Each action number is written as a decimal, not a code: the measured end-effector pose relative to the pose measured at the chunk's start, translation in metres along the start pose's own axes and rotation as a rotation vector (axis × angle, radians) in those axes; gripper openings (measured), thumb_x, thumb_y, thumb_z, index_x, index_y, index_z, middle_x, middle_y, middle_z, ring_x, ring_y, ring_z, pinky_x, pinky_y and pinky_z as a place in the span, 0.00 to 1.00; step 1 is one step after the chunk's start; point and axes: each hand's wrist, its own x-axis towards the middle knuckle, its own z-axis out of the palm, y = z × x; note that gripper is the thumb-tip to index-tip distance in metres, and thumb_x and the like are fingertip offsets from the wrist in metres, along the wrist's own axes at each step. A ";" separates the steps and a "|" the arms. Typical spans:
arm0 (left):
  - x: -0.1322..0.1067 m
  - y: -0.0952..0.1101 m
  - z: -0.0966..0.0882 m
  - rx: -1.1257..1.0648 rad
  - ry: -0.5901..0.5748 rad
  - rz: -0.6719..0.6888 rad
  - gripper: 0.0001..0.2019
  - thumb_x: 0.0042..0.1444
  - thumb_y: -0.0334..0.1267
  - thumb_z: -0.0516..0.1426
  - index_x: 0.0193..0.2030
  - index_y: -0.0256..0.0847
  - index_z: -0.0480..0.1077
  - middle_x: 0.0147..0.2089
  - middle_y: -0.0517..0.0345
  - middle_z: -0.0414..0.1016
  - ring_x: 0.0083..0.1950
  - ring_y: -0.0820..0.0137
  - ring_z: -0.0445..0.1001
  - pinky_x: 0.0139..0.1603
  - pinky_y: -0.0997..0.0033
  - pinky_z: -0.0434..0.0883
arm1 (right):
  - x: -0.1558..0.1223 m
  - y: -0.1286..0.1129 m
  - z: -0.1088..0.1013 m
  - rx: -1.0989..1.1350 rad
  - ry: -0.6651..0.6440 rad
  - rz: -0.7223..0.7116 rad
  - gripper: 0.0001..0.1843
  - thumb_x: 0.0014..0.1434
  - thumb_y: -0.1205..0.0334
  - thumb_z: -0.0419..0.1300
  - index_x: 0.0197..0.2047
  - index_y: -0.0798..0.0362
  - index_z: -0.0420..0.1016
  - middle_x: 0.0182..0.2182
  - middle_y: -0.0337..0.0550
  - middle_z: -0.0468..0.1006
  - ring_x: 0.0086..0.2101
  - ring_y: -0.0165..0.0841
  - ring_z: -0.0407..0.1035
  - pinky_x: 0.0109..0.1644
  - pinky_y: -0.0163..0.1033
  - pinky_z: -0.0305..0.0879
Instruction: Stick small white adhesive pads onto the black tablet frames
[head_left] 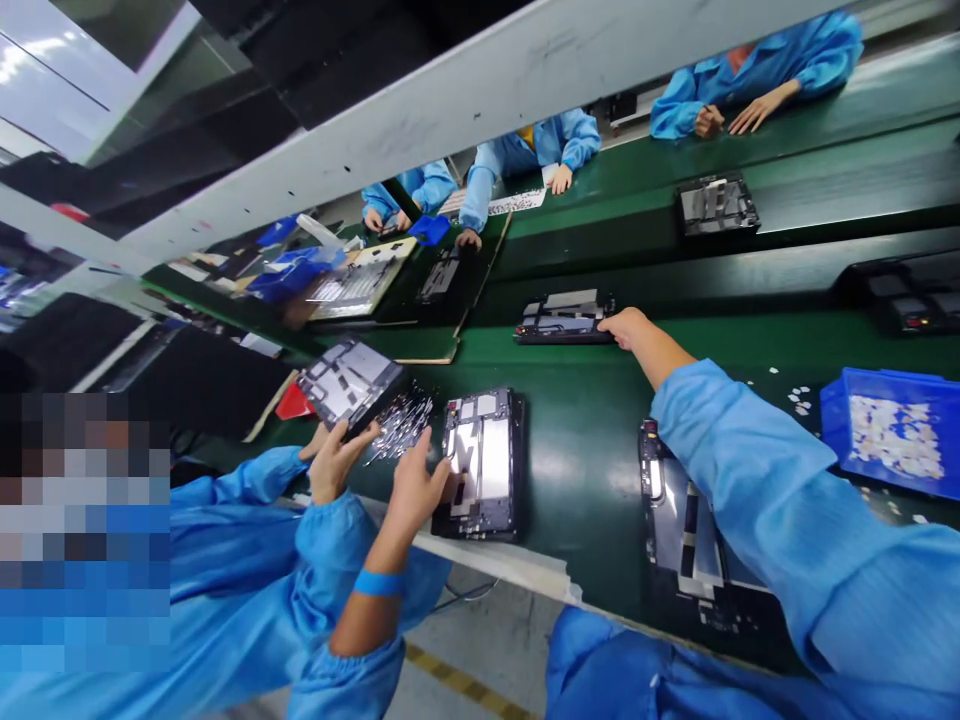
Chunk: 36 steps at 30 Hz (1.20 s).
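My right hand (634, 332) reaches far across the green bench, its fingers closed on the right end of an opened tablet (564, 318) with its inner parts showing. My left hand (414, 482), a blue band on its wrist, is open with thumb and fingers apart. It is at the left edge of a stack of opened tablets (491, 465); whether it touches them I cannot tell. Under my right forearm lies another opened tablet (686, 530), partly hidden by the sleeve.
At left, a co-worker's hands (337, 465) hold tilted opened tablets (351, 382) beside a pile of thin shiny strips (401, 425). A blue bin (840, 420) with small white pieces stands at right. Another tablet (718, 205) lies farther back. Several co-workers sit across the bench.
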 end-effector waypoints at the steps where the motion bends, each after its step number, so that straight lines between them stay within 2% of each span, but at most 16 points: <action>1: -0.006 0.011 -0.002 0.009 0.023 0.010 0.30 0.52 0.44 0.62 0.62 0.37 0.72 0.52 0.44 0.77 0.60 0.47 0.71 0.63 0.42 0.69 | -0.002 -0.004 -0.001 0.063 -0.011 0.041 0.22 0.70 0.52 0.64 0.61 0.54 0.73 0.56 0.50 0.76 0.50 0.40 0.75 0.52 0.51 0.76; 3: -0.025 0.040 0.002 -0.165 0.032 0.012 0.34 0.55 0.47 0.62 0.68 0.37 0.67 0.57 0.41 0.74 0.60 0.49 0.72 0.62 0.44 0.71 | -0.014 -0.010 -0.009 0.178 -0.017 0.083 0.16 0.69 0.56 0.64 0.55 0.56 0.75 0.48 0.47 0.78 0.42 0.34 0.76 0.44 0.43 0.77; 4: -0.037 0.057 0.008 -0.344 -0.028 -0.008 0.35 0.57 0.49 0.62 0.70 0.39 0.64 0.58 0.41 0.74 0.57 0.52 0.74 0.59 0.48 0.73 | -0.025 -0.010 -0.016 0.239 -0.015 0.083 0.11 0.68 0.60 0.64 0.51 0.56 0.75 0.43 0.44 0.78 0.37 0.31 0.74 0.39 0.38 0.75; 6: -0.062 0.095 0.031 -0.766 -0.287 -0.110 0.36 0.59 0.54 0.62 0.71 0.44 0.63 0.60 0.42 0.74 0.53 0.56 0.78 0.51 0.55 0.77 | -0.061 0.001 -0.032 0.351 -0.003 0.055 0.03 0.64 0.68 0.63 0.41 0.56 0.74 0.34 0.40 0.77 0.30 0.27 0.70 0.31 0.32 0.69; 8: -0.083 0.133 0.062 -1.090 -0.540 -0.211 0.39 0.56 0.57 0.66 0.70 0.45 0.63 0.64 0.40 0.73 0.54 0.55 0.79 0.50 0.55 0.77 | -0.115 0.028 -0.048 0.439 0.010 0.015 0.05 0.58 0.70 0.63 0.37 0.54 0.71 0.33 0.40 0.77 0.30 0.27 0.68 0.29 0.32 0.65; 10: -0.098 0.167 0.094 -1.293 -0.636 -0.270 0.39 0.55 0.58 0.68 0.68 0.46 0.63 0.63 0.41 0.73 0.55 0.56 0.79 0.52 0.55 0.78 | -0.179 0.070 -0.059 0.492 0.004 -0.012 0.07 0.55 0.67 0.64 0.38 0.52 0.73 0.36 0.42 0.79 0.32 0.31 0.70 0.30 0.34 0.66; 12: -0.109 0.191 0.119 -1.376 -0.627 -0.288 0.34 0.55 0.57 0.69 0.63 0.46 0.66 0.59 0.46 0.76 0.51 0.60 0.80 0.49 0.58 0.78 | -0.244 0.121 -0.066 0.582 -0.065 -0.046 0.15 0.51 0.59 0.68 0.43 0.50 0.75 0.40 0.45 0.80 0.34 0.34 0.70 0.32 0.37 0.67; 14: -0.118 0.204 0.134 -1.351 -0.634 -0.273 0.29 0.56 0.55 0.69 0.59 0.44 0.69 0.54 0.50 0.78 0.45 0.64 0.79 0.43 0.65 0.77 | -0.299 0.172 -0.072 0.538 -0.106 -0.043 0.20 0.52 0.48 0.69 0.46 0.48 0.76 0.40 0.46 0.80 0.34 0.37 0.70 0.36 0.41 0.69; 16: -0.124 0.206 0.140 -1.247 -0.753 -0.236 0.27 0.55 0.53 0.69 0.57 0.42 0.72 0.51 0.50 0.80 0.43 0.64 0.78 0.40 0.67 0.76 | -0.341 0.216 -0.084 0.435 -0.218 0.007 0.24 0.54 0.40 0.70 0.45 0.48 0.77 0.38 0.46 0.80 0.36 0.39 0.71 0.41 0.44 0.70; 19: -0.122 0.201 0.143 -1.101 -0.960 -0.129 0.25 0.56 0.51 0.68 0.54 0.39 0.75 0.46 0.49 0.81 0.46 0.60 0.78 0.45 0.62 0.76 | -0.376 0.261 -0.109 0.298 -0.360 0.059 0.28 0.54 0.33 0.69 0.44 0.48 0.79 0.37 0.45 0.79 0.37 0.39 0.72 0.40 0.43 0.69; 23: -0.103 0.198 0.148 -0.944 -1.021 0.104 0.18 0.59 0.44 0.63 0.54 0.40 0.77 0.45 0.51 0.82 0.52 0.58 0.77 0.58 0.56 0.73 | -0.384 0.283 -0.137 0.054 -0.337 0.017 0.25 0.62 0.32 0.60 0.37 0.47 0.78 0.32 0.42 0.77 0.33 0.38 0.70 0.38 0.42 0.67; 27: -0.092 0.191 0.146 -0.607 -1.009 0.356 0.17 0.61 0.38 0.58 0.57 0.41 0.77 0.45 0.52 0.79 0.51 0.58 0.75 0.58 0.56 0.73 | -0.375 0.273 -0.152 -0.267 -0.375 0.008 0.20 0.63 0.37 0.60 0.41 0.43 0.83 0.30 0.42 0.80 0.33 0.41 0.74 0.38 0.43 0.68; 29: -0.092 0.185 0.144 -0.438 -0.888 0.429 0.23 0.61 0.38 0.59 0.63 0.43 0.73 0.43 0.53 0.77 0.48 0.59 0.74 0.55 0.57 0.74 | -0.364 0.261 -0.159 -0.321 -0.319 -0.025 0.20 0.64 0.38 0.59 0.42 0.42 0.84 0.29 0.42 0.81 0.31 0.41 0.75 0.37 0.43 0.69; 32: -0.090 0.183 0.144 -0.254 -0.611 0.423 0.30 0.62 0.39 0.60 0.72 0.42 0.65 0.47 0.50 0.73 0.47 0.59 0.73 0.55 0.57 0.73 | -0.335 0.234 -0.165 -0.337 -0.158 -0.108 0.20 0.66 0.39 0.58 0.45 0.42 0.83 0.34 0.42 0.84 0.35 0.42 0.77 0.38 0.43 0.70; 34: -0.082 0.190 0.148 -0.187 -0.472 0.454 0.28 0.66 0.37 0.56 0.73 0.42 0.64 0.50 0.48 0.71 0.51 0.58 0.73 0.60 0.56 0.71 | -0.309 0.211 -0.163 -0.350 -0.104 -0.180 0.18 0.67 0.42 0.57 0.47 0.43 0.82 0.39 0.43 0.85 0.40 0.43 0.78 0.40 0.42 0.71; 36: -0.071 0.201 0.155 -0.150 -0.425 0.540 0.25 0.68 0.34 0.53 0.72 0.44 0.66 0.51 0.48 0.71 0.55 0.59 0.72 0.62 0.57 0.69 | -0.280 0.185 -0.155 -0.368 -0.093 -0.253 0.17 0.68 0.45 0.57 0.47 0.45 0.82 0.39 0.43 0.85 0.39 0.41 0.78 0.39 0.42 0.71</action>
